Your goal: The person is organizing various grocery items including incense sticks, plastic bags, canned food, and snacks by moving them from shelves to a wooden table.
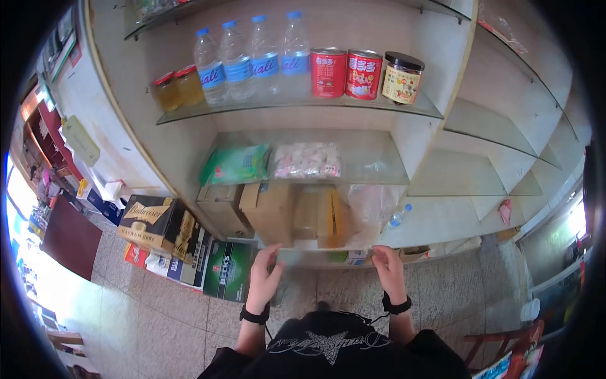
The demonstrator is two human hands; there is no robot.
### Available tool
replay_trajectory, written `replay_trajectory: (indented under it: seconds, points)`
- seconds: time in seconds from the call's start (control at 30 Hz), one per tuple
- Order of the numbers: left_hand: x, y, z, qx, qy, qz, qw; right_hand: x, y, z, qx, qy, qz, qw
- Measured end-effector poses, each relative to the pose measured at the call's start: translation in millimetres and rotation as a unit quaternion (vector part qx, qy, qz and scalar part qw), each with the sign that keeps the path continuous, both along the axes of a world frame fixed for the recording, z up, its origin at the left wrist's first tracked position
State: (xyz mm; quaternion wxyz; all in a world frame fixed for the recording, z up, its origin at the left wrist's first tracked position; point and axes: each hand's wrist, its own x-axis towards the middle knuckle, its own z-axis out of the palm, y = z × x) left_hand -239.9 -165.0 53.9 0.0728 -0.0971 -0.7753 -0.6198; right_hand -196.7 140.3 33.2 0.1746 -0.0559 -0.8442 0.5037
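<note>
Five bottles [264, 68], two cans [328, 74], two hands [263, 276]

From my remote post I see a pale shelving unit [363, 26] with glass shelves [483, 131] above a grey tiled floor [170, 325]. Part of a reddish wooden chair [529, 338] shows at lower right; white glare [60, 309] washes out my left edge.

- Lower glass shelf [375, 148]: open room right of pink-and-white packet [306, 160].
- Beneath: cardboard boxes [271, 215], clear plastic bag [374, 205] obstructing.
- Floor [177, 309], left: Beck's carton [228, 271], Budweiser carton [148, 221] blocking.
</note>
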Motion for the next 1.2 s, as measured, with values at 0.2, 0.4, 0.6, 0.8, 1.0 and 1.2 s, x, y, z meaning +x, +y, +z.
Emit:
replay_trajectory:
  seconds: [0.2,0.4,0.6,0.8,1.0,1.2]
  points:
    - [-94.4,16.1,-8.9,0.032,-0.031,0.005,0.999,-109.0,8.2,-2.4,-0.128,-0.058,0.058,0.988]
    - [-214.5,22.0,-4.1,0.003,0.032,-0.036,0.999,-197.4,-8.6,0.4,-0.119,-0.026,0.026,0.992]
    - [-297.5,32.9,-10.4,-0.262,0.084,-0.014,0.961,-274.6,-17.1,-33.6,0.041,-0.002,-0.094,0.995]
    - [-324.4,37.7,-10.5,-0.408,0.05,0.014,0.911,-296.2,-33.6,-19.6,0.103,-0.083,-0.135,0.982]
    - [-331.3,47.9,7.3,-0.333,0.074,-0.114,0.933,-262.7,-40.0,-23.2,0.01,-0.07,-0.201,0.977]
    - [-352.2,57.4,-16.0,-0.19,-0.014,-0.247,0.95,-197.8,-36.1,-37.4,-0.299,-0.045,-0.235,0.924]
